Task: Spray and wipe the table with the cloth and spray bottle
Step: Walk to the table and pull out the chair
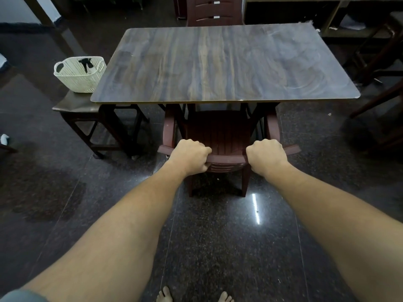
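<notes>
Far left: white slatted basket (79, 74) on a stool (74, 106), just beside the desk's left edge. Black trigger shape pokes out of it, probably the spray bottle (86, 63); cannot be sure. Cloth not in view, possibly down in the basket.

Centre: left hand (190, 156) clenched round the top rail of a maroon plastic chair (220, 131), which sits tucked under the near edge of the desk (196, 62). Right hand (267, 156) grasps the same rail further along, fingers curled over it. Neither hand holds any cleaning gear.

Right: faint curved smears on the desk's right part; whether wipe marks or old dust, cannot tell.

Progress, as judged: chair-handling only. No spraying or wiping underway; bottle and cloth have to be fetched from the left before either can happen.
</notes>
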